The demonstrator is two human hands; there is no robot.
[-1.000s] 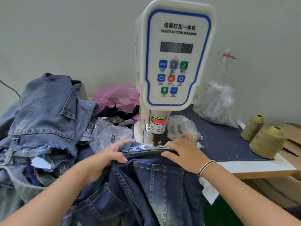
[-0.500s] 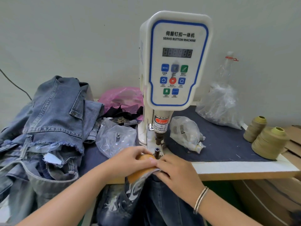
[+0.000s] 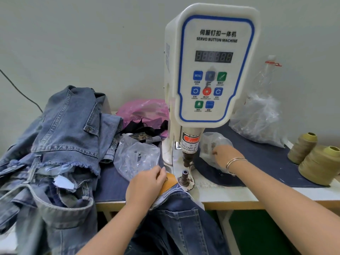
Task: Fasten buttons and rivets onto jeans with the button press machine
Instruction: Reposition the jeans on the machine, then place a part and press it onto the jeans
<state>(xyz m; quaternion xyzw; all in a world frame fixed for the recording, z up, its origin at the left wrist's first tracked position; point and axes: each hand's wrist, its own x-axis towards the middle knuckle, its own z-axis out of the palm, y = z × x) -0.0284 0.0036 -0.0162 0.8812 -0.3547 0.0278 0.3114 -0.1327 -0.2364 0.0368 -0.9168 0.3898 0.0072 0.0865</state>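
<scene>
The white servo button machine point(image 3: 211, 70) stands at the middle of the table, its punch above the lower die post point(image 3: 184, 176). Dark blue jeans point(image 3: 180, 214) hang over the table's front edge, their waistband with a tan leather patch point(image 3: 168, 183) just left of the die. My left hand point(image 3: 145, 186) grips the waistband at the patch. My right hand point(image 3: 223, 153) reaches into a clear plastic bag of small metal parts point(image 3: 211, 142) right of the punch; its fingertips are hidden in the bag.
A heap of lighter jeans point(image 3: 64, 144) fills the left side. Another clear bag point(image 3: 136, 157) lies left of the machine, a pink bag point(image 3: 143, 111) behind it. A large clear bag point(image 3: 257, 120) and two olive thread cones point(image 3: 316, 164) sit at the right.
The jeans were pulled back off the die toward the table edge. My right hand let go of the waistband and moved right into the small bag; my left hand stays on the waistband.
</scene>
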